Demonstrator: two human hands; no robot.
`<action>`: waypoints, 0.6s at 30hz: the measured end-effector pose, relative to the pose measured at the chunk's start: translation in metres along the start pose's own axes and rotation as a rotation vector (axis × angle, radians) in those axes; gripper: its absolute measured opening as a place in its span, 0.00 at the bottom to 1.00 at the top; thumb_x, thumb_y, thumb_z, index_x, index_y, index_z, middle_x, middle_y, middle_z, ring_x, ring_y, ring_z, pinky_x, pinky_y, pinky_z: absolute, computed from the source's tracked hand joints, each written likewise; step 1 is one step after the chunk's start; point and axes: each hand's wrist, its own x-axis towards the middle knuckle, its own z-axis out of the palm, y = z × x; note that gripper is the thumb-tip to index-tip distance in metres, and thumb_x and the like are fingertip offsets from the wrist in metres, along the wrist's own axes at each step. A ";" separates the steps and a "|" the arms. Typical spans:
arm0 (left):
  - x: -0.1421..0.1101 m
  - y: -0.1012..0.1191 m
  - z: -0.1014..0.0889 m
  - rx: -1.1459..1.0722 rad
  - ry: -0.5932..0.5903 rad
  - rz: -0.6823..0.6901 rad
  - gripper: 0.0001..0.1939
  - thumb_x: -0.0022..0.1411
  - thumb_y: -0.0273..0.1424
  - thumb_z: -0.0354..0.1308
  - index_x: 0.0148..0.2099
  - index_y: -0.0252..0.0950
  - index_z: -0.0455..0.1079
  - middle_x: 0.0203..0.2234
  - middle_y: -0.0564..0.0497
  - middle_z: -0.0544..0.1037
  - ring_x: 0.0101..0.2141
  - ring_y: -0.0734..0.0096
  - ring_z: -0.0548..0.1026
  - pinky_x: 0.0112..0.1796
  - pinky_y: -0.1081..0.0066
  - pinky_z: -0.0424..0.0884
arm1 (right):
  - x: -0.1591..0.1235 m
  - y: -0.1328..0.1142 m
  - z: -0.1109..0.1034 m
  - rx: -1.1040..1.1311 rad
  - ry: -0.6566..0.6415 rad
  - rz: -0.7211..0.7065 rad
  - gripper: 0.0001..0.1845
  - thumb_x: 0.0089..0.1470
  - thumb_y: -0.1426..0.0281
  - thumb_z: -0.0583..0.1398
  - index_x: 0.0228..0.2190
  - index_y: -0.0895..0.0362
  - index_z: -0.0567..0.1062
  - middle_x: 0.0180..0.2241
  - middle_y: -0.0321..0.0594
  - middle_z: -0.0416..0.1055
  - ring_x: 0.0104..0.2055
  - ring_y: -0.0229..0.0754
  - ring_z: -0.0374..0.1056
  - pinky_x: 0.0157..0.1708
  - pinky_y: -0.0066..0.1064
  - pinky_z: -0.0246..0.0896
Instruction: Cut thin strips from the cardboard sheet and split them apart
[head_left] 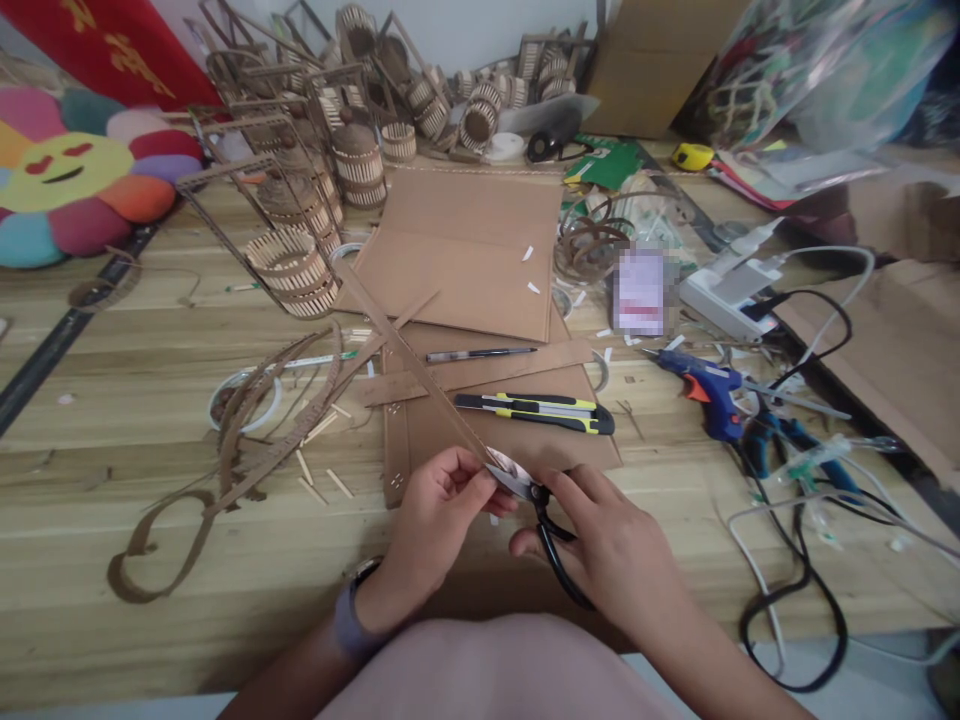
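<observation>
My left hand (450, 505) pinches the near end of a long cardboard strip (420, 370), which stretches up and to the left over the table. My right hand (607, 535) is wrapped around the black handles of a pair of scissors (559, 560). The spread blades meet the strip's end right beside my left fingertips. Just beyond my hands a yellow and black utility knife (536, 412) lies on cardboard. Behind it are a pen (480, 354) and another flat cardboard strip (517, 370).
Curled cardboard strips (277, 440) and small wooden sticks (322, 430) lie left. Slatted mini buckets (292, 270) stand behind them. A large cardboard sheet (465, 250) lies mid-table. To the right are a blue glue gun (701, 390), pliers (817, 450), a power strip (731, 290) and tangled cables (806, 640).
</observation>
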 end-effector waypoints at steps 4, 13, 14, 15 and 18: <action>-0.001 -0.001 -0.001 -0.003 -0.015 0.013 0.05 0.57 0.30 0.61 0.31 0.34 0.71 0.24 0.52 0.80 0.26 0.73 0.79 0.30 0.75 0.75 | 0.002 -0.002 0.000 -0.018 0.016 -0.014 0.29 0.59 0.44 0.50 0.38 0.55 0.75 0.30 0.43 0.72 0.31 0.45 0.74 0.22 0.31 0.64; -0.001 -0.003 -0.002 -0.016 -0.046 0.027 0.10 0.59 0.35 0.63 0.32 0.34 0.70 0.24 0.51 0.80 0.27 0.72 0.79 0.31 0.74 0.75 | 0.002 0.001 0.004 0.009 0.090 -0.046 0.29 0.61 0.45 0.48 0.31 0.55 0.74 0.25 0.40 0.71 0.27 0.41 0.72 0.23 0.29 0.60; 0.000 -0.003 -0.002 -0.009 -0.044 0.027 0.10 0.59 0.35 0.63 0.32 0.34 0.70 0.24 0.51 0.80 0.27 0.72 0.79 0.31 0.74 0.75 | 0.002 0.001 0.004 0.012 0.100 -0.045 0.29 0.61 0.45 0.49 0.31 0.55 0.74 0.25 0.40 0.71 0.26 0.41 0.72 0.22 0.29 0.60; 0.000 -0.003 -0.002 -0.004 -0.042 0.027 0.10 0.59 0.35 0.63 0.32 0.34 0.70 0.24 0.51 0.80 0.27 0.72 0.79 0.31 0.74 0.75 | 0.002 0.000 0.005 0.013 0.109 -0.044 0.28 0.61 0.45 0.49 0.31 0.55 0.74 0.24 0.40 0.71 0.26 0.41 0.72 0.22 0.29 0.59; 0.000 -0.003 -0.002 0.001 -0.040 0.025 0.11 0.60 0.36 0.63 0.31 0.34 0.69 0.24 0.51 0.80 0.27 0.72 0.78 0.32 0.74 0.75 | 0.002 -0.002 0.007 0.053 0.100 -0.035 0.27 0.60 0.46 0.51 0.30 0.55 0.73 0.24 0.39 0.71 0.25 0.40 0.72 0.21 0.28 0.58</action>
